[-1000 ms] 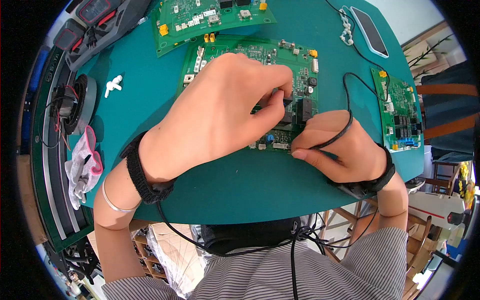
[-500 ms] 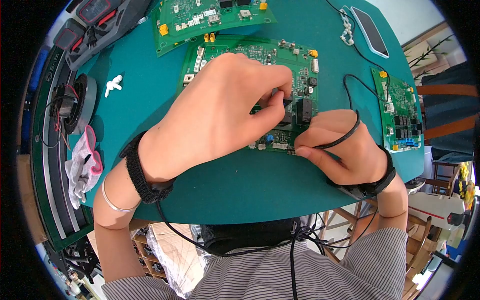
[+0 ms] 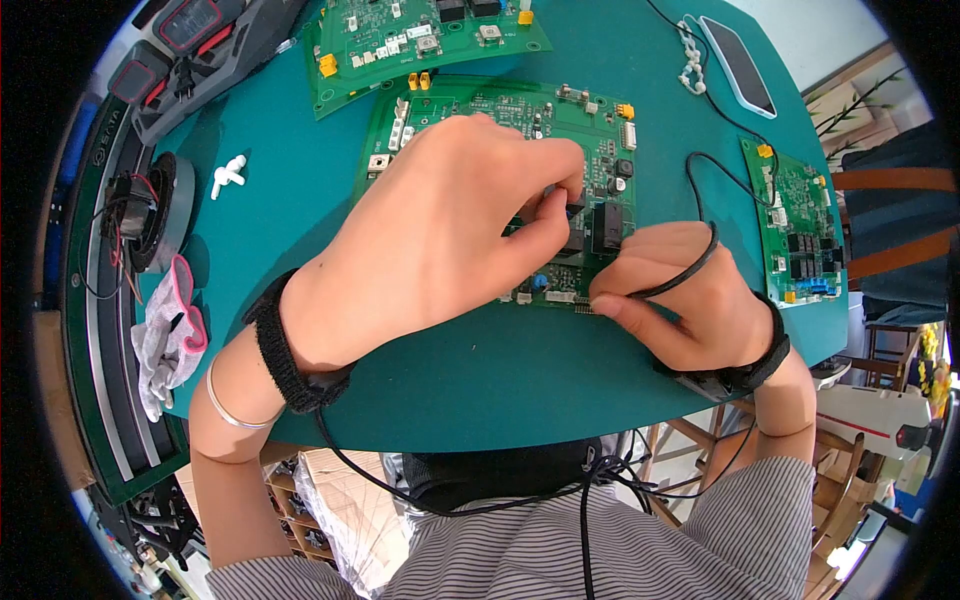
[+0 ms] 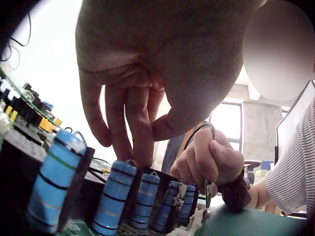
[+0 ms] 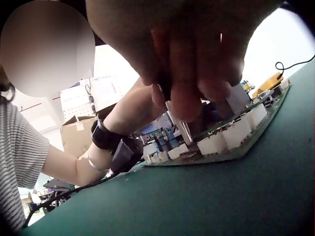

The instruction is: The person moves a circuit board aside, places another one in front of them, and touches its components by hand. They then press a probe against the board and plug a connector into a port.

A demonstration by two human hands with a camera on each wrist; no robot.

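Observation:
A large green circuit board [image 3: 520,97] lies in front of me. My left hand [image 3: 430,230] arches over it, thumb tip near the index finger. In the left wrist view, its fingertips reach down to black blocks behind several blue banded cylinders [image 4: 114,196]. My right hand [image 3: 680,295] is at the board's near right corner, beside a tall black block [image 3: 607,228]. Its thumb and finger pinch a slim silvery metal piece [image 5: 180,125], which points down at the board edge by white connectors [image 5: 231,135]. A black cable [image 3: 690,270] loops over this hand into its grip.
Another green board [image 3: 400,65] lies behind, and a smaller one [image 3: 795,225] at the right. A phone [image 3: 738,65] and a beaded strand [image 3: 690,62] lie at the back right. On the left are a white three-armed piece [image 3: 228,175], a glove [image 3: 168,340] and a coil [image 3: 165,210].
My right hand has shifted slightly right, uncovering a short row of pins at the board's near edge. The cable loop over it has swung right. My left hand keeps its place on the board.

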